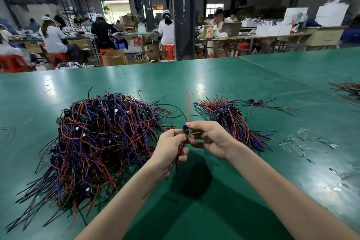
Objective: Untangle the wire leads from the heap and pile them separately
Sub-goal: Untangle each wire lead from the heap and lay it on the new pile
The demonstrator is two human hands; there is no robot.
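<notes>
A big tangled heap [97, 136] of red, blue and black wire leads lies on the green table [253, 181] at the left. A smaller sorted pile [233, 121] of the same leads lies to the right of centre. Between them, above the table, both hands hold one wire lead [185, 129] with a small dark blue part. My left hand [171, 146] grips its blue and black wires, which hang down below the fist. My right hand [208, 136] pinches the lead near the small part. Its red wire sticks straight up.
Small bits of clear scrap [303, 142] litter the table at the right. Another bunch of wires [348, 89] lies at the far right edge. Beyond the table's far edge, people sit on red stools at other benches.
</notes>
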